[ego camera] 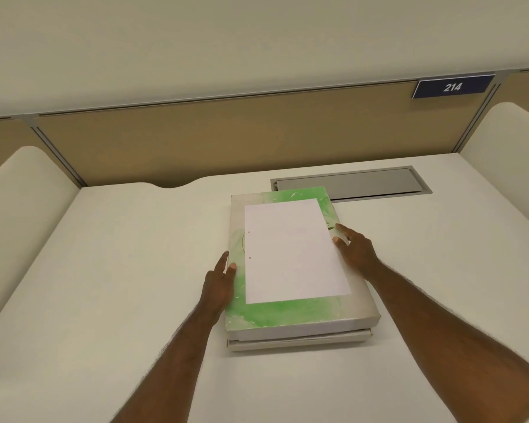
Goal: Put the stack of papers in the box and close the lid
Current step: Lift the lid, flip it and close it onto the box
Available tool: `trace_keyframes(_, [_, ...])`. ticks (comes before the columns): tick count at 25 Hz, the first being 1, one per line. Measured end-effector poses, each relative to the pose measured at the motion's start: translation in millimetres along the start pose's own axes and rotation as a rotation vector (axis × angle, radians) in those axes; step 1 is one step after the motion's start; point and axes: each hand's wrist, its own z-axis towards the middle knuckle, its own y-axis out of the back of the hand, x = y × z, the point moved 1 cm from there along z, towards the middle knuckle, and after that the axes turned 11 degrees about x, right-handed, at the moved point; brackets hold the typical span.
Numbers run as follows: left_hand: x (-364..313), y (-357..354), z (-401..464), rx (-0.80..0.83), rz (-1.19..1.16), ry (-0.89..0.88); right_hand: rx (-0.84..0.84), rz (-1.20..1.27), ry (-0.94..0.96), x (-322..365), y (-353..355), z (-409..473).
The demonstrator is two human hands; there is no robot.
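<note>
A flat cardboard box (300,326) with a green and white lid (287,312) lies shut in the middle of the desk. A stack of white punched papers (293,251) rests on top of the lid. My left hand (219,283) lies against the lid's left edge, fingers apart, thumb touching the lid beside the papers. My right hand (356,250) is at the lid's right edge, fingertips touching the right side of the papers. Neither hand has closed around anything.
The white desk (119,285) has a grey cable hatch (348,184) just behind the box. A tan partition (211,138) with a blue "214" sign (452,87) runs along the back. White side dividers (22,203) stand at left and right.
</note>
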Motion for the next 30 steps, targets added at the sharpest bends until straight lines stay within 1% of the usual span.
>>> trace_keyframes(5, [6.4, 0.5, -12.6, 0.039, -0.045, -0.008, 0.001, -0.067, 0.01, -6.9, -6.2, -14.4])
trace_keyframes(10, [17.5, -2.2, -12.0, 0.025, 0.04, -0.036, 0.036, -0.142, -0.014, -8.7, -15.5, -25.6])
trace_keyframes(12, [20.7, -3.0, -12.4, 0.019, 0.13, -0.082, 0.042, -0.179, -0.004, -8.5, -21.0, -32.1])
trace_keyframes(14, [24.5, -4.4, -11.1, 0.017, 0.296, -0.134, 0.043, -0.221, 0.004, -7.9, -25.0, -37.0])
trace_keyframes(16, [29.4, -6.0, -7.4, 0.019, 0.453, -0.111, 0.035, -0.291, 0.019, -7.2, -28.7, -40.0])
trace_keyframes(18, [29.3, -6.4, -3.1, 0.034, 0.588, -0.085, 0.046, -0.41, 0.046, -5.4, -32.9, -41.3])
trace_keyframes(22, [19.0, -8.2, 10.7, 0.075, 0.875, -0.155, 0.083, -0.675, 0.095, -2.9, -42.4, -40.9])
trace_keyframes(24, [10.4, -10.6, 18.3, 0.099, 0.945, -0.172, 0.097, -0.718, 0.089, -2.9, -43.6, -39.4])
trace_keyframes(26, [2.8, -12.5, 25.1, 0.113, 0.984, -0.175, 0.114, -0.698, 0.078, -2.8, -41.9, -36.3])
trace_keyframes(30, [-0.9, -10.2, 33.6, 0.155, 0.974, -0.162, 0.158, -0.648, 0.098, 1.2, -33.2, -30.3])
